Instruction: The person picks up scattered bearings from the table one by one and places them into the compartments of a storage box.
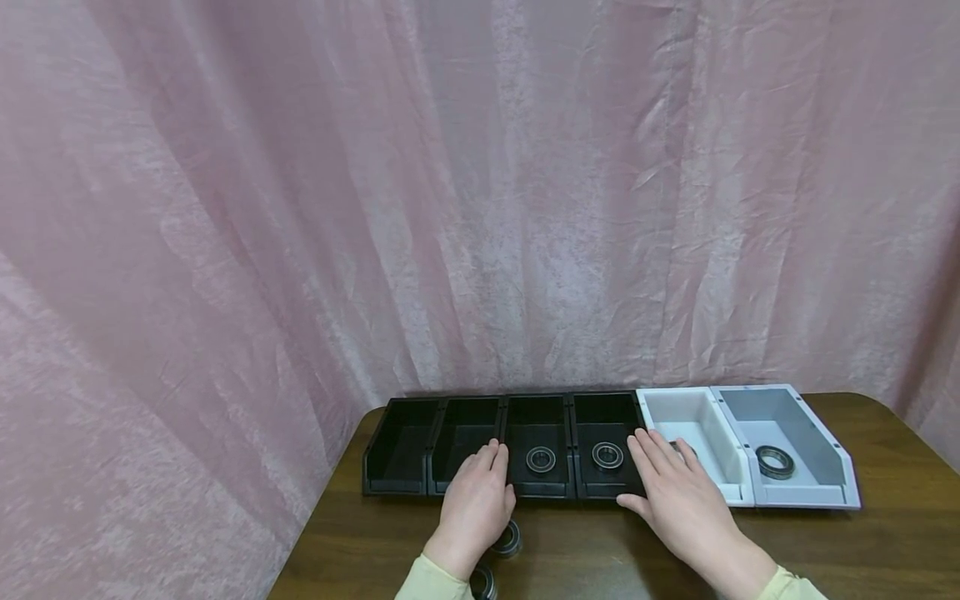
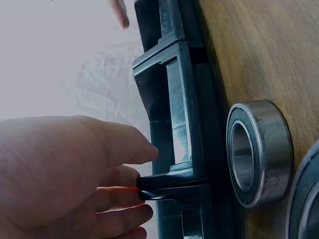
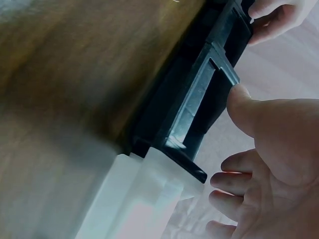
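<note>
My left hand [image 1: 476,500] rests with outstretched fingers over the divider between the second and third black bins [image 1: 468,421]. It holds nothing. My right hand [image 1: 682,504] lies spread where the fourth black bin meets the white bin [image 1: 738,475], also holding nothing. Ball bearings lie in the third bin [image 1: 551,461], the fourth bin [image 1: 618,457] and the grey bin [image 1: 775,476]. A dark curved bit in the white bin is mostly hidden by my right fingers. Two more bearings stand near my left wrist, one nearer the bins [image 2: 274,154] and one partly hidden [image 1: 489,583].
The bins stand side by side in a row along the back of the brown wooden table [image 1: 577,550], the grey bin at the right end. A pink curtain [image 1: 525,208] hangs right behind them.
</note>
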The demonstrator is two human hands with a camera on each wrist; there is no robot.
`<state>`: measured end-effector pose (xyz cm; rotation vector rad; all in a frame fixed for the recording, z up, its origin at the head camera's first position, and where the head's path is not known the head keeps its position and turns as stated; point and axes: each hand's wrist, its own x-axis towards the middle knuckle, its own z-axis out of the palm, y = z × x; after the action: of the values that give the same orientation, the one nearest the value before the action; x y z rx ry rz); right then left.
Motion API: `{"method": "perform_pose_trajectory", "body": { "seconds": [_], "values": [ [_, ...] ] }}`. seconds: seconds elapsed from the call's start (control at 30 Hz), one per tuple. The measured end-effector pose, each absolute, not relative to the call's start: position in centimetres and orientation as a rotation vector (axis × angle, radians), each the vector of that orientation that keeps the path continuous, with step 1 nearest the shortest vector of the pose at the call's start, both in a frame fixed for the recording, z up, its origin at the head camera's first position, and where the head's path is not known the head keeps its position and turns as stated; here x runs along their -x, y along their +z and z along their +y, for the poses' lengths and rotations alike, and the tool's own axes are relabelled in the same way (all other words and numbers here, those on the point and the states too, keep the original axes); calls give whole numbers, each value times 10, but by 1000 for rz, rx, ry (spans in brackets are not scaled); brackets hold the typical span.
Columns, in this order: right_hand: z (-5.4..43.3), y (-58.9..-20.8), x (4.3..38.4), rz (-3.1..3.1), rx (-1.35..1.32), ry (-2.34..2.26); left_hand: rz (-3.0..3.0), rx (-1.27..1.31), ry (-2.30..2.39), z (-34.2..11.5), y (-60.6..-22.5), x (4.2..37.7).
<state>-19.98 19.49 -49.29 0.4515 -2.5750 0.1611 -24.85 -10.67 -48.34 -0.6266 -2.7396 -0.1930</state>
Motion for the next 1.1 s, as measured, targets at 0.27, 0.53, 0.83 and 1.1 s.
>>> {"method": "perform_pose_trajectory", "body": {
  "seconds": [0.27,0.53,0.83,1.1],
  "values": [
    [201,-502,194,-2599,-427,175,-2737,627,-179,-108,-483,247],
    [202,-504,192,-2654,-408,217,-2735,617,-193,-109,-480,246],
    [202,-508,191,-2628,-402,233,-2749,636,-184,-111,-481,246],
    [203,-506,190,-2625,-395,240,-2774,641,-161,-111,-482,247]
  ]
}}
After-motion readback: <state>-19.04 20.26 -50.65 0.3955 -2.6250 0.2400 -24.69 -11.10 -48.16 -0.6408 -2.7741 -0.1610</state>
